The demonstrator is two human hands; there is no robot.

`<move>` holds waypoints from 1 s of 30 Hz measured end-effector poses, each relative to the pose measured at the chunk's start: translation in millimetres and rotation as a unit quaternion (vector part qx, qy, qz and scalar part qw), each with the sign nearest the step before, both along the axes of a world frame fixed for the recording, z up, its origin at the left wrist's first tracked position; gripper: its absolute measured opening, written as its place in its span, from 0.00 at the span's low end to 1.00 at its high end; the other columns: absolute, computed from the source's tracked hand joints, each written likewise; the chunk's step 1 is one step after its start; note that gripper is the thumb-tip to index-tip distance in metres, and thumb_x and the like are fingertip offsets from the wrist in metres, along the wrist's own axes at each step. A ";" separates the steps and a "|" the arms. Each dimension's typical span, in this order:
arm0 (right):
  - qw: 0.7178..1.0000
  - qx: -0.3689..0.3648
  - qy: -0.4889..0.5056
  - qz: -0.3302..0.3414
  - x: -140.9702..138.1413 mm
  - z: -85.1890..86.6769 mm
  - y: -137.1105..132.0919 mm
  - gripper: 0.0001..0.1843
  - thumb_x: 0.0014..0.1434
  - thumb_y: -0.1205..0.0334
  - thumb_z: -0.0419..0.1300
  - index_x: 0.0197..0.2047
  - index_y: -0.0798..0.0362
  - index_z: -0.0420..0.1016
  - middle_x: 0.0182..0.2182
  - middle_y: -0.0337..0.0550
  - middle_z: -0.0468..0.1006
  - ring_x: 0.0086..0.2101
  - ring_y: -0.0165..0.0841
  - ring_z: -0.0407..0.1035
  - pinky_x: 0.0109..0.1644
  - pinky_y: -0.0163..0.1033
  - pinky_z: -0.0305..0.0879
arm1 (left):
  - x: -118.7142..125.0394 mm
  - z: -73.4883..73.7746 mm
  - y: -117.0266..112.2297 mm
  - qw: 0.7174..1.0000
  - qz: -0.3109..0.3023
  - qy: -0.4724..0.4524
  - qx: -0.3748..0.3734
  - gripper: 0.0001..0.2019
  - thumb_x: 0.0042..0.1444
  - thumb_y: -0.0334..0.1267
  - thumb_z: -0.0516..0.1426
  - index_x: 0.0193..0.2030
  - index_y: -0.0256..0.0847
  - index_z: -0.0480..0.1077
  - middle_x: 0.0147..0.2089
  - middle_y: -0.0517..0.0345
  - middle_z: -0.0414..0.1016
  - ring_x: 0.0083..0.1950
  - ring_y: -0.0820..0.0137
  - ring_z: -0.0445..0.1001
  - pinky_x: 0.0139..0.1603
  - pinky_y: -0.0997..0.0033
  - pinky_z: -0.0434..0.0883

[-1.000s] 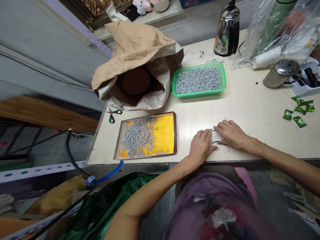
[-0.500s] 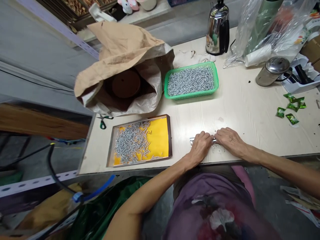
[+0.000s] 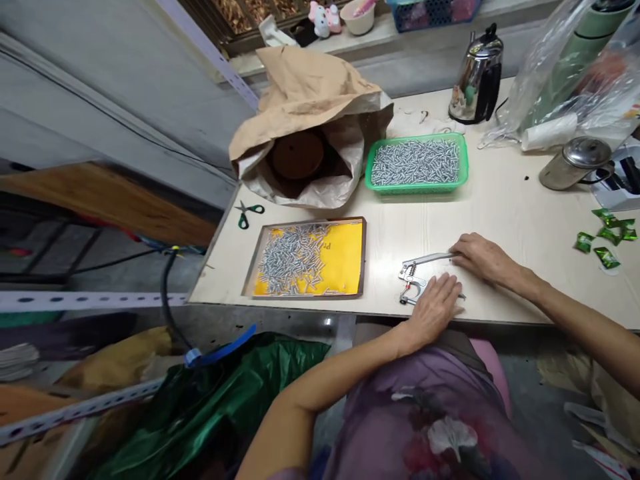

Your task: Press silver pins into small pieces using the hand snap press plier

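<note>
Metal snap fastener pliers (image 3: 413, 283) lie on their side near the front edge of the table, handles spread apart, with a spring and a C-shaped jaw pointing left. My left hand (image 3: 433, 309) covers the lower handle and holds it against the tabletop; a bit of handle shows past the fingertips. The end of the upper handle is between the fingers of my right hand (image 3: 484, 259). Left of the pliers, a shallow tray (image 3: 364, 260) with a yellow lining carries a heap of small silver metal pieces (image 3: 290, 260), too small to name.
Behind stands a green plastic basket (image 3: 466, 160) full of similar metal pieces. An open paper sack (image 3: 310, 93), scissors (image 3: 245, 212), a steel kettle (image 3: 475, 80), a metal mug (image 3: 575, 163) and green wrapped packets (image 3: 607, 257) are on the table (image 3: 505, 213).
The hands were close together over the pliers. Now my right hand is farther away from me with the upper handle, and the handles stand apart. My view has shifted left.
</note>
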State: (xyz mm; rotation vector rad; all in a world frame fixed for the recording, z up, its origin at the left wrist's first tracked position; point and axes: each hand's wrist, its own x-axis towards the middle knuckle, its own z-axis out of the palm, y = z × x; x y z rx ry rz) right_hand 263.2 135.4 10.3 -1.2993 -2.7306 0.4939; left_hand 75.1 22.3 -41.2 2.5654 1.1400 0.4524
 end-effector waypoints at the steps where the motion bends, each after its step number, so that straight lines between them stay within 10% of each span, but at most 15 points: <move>1: 1.000 0.015 -0.007 -0.012 -3.7 0.4 5.3 0.12 0.65 0.62 0.51 0.38 0.54 0.76 0.36 0.49 0.75 0.38 0.38 0.67 0.40 0.41 0.61 | 2.4 0.5 -2.8 1.000 0.000 -0.006 -0.009 0.22 0.68 0.43 0.48 0.64 0.35 0.61 0.65 0.37 0.65 0.71 0.56 0.59 0.68 0.46 0.61; 6: 0.995 0.078 -0.053 -0.010 -39.5 16.6 11.5 0.10 0.64 0.64 0.54 0.35 0.53 0.76 0.35 0.48 0.76 0.37 0.38 0.65 0.38 0.42 0.56 | 8.5 14.7 -0.6 0.999 0.018 -0.033 -0.039 0.27 0.65 0.49 0.52 0.64 0.33 0.61 0.66 0.35 0.64 0.72 0.53 0.57 0.69 0.44 0.59; 12: 0.965 0.069 -0.017 0.253 -94.7 16.0 -27.1 0.10 0.62 0.70 0.56 0.32 0.51 0.75 0.35 0.44 0.75 0.38 0.36 0.63 0.37 0.40 0.55 | -26.4 31.0 -27.1 0.991 -0.116 -0.055 -0.037 0.17 0.66 0.46 0.53 0.55 0.42 0.71 0.46 0.50 0.80 0.51 0.66 0.77 0.57 0.64 0.73; 19: 0.945 0.117 0.072 0.297 -107.1 -15.9 -31.1 0.15 0.63 0.74 0.50 0.30 0.52 0.72 0.31 0.43 0.74 0.32 0.33 0.66 0.34 0.39 0.59 | -164.8 62.8 26.9 0.953 0.280 0.078 0.080 0.13 0.67 0.36 0.50 0.43 0.40 0.76 0.40 0.50 0.77 0.42 0.67 0.73 0.43 0.68 0.73; 23: 0.943 0.045 0.242 0.223 -103.0 6.3 -23.9 0.12 0.68 0.66 0.46 0.38 0.50 0.70 0.34 0.43 0.76 0.32 0.31 0.70 0.34 0.36 0.65 | -218.0 71.9 82.5 0.893 0.419 0.166 0.011 0.11 0.65 0.34 0.52 0.38 0.38 0.76 0.41 0.50 0.75 0.46 0.65 0.70 0.45 0.67 0.70; 30: 0.934 0.151 0.301 -0.123 -98.7 51.7 79.3 0.10 0.64 0.54 0.53 0.35 0.49 0.69 0.30 0.43 0.75 0.25 0.33 0.67 0.32 0.40 0.65 | -232.5 56.7 108.8 0.891 0.397 0.213 -0.052 0.12 0.64 0.31 0.50 0.36 0.34 0.76 0.43 0.44 0.75 0.49 0.59 0.70 0.47 0.63 0.67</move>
